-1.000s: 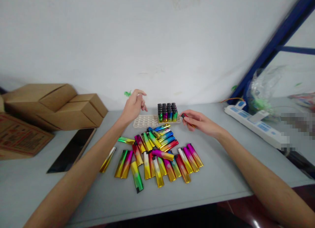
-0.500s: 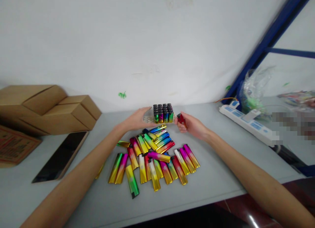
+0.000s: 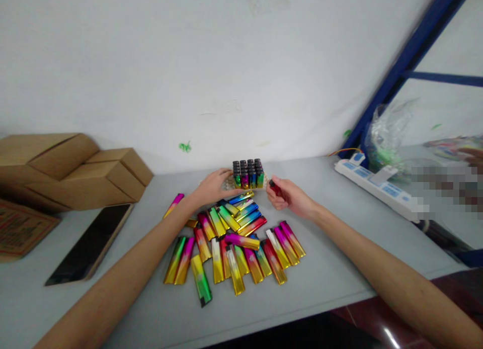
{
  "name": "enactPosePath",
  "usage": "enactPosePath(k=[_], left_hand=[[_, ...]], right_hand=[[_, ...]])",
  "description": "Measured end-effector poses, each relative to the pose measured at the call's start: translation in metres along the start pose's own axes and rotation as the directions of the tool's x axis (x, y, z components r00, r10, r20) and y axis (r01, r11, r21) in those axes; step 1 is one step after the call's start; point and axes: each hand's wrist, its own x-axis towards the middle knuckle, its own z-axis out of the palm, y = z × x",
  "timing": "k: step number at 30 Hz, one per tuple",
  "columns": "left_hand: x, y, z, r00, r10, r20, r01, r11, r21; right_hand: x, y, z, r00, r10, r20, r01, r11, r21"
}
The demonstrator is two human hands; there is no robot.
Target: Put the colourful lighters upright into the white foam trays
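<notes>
While right hand (image 3: 290, 195) holds lighter (image 3: 274, 187), left hand (image 3: 213, 186) has lowered to tray (image 3: 228, 182)

Support: flat, matte grey table (image 3: 332, 258), straight front edge. Directly on it, centre: loose, flat, metallic multicoloured lighters (image 3: 241, 240), scattered, some overlapping. Behind these, near the rear: pale tray with round holes (image 3: 265, 181). Left: plain brown cardboard boxes (image 3: 83, 173); printed brown carton (image 3: 26, 228); black-faced rectangular slab (image 3: 90, 243), lying flat. Right: long white power strip with blue panels (image 3: 377, 189), set obliquely.
</notes>
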Motion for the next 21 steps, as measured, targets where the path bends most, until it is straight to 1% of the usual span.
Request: enactPosePath(k=[2, 4, 6, 8, 11, 21], left_hand=[[0.0005, -0.0014, 0.0003, 1.0, 0.001, -0.002, -0.001, 1.0, -0.011], [0.0007, -0.002, 0.0002, 1.0, 0.003, -0.01, -0.003, 1.0, -0.026], [0.0008, -0.0019, -0.0003, 1.0, 0.008, -0.017, -0.008, 0.999, -0.036], [0.0007, -0.0018, -0.0007, 1.0, 0.012, -0.021, -0.013, 0.999, -0.04], [0.0007, -0.0025, -0.0011, 1.0, 0.009, -0.025, -0.01, 0.999, -0.052], [0.0016, -0.0033, -0.007, 1.0, 0.021, -0.021, -0.024, 0.99, -0.138]], right_hand=[[-0.002, -0.0007, 0.0047, 0.99, -0.083, -0.112, 0.064, 0.985, -0.162], [-0.0028, -0.0001, 0.0077, 0.964, -0.177, -0.199, 0.111, 0.945, -0.307], [-0.0021, 0.0014, 0.0077, 0.938, -0.242, -0.247, 0.131, 0.91, -0.394], [-0.0009, 0.003, 0.0055, 0.918, -0.278, -0.284, 0.134, 0.89, -0.436], [0.0003, 0.0036, 0.0016, 0.909, -0.283, -0.306, 0.119, 0.88, -0.46], [-0.001, 0.0016, 0.0022, 0.909, -0.303, -0.285, 0.12, 0.847, -0.518]])
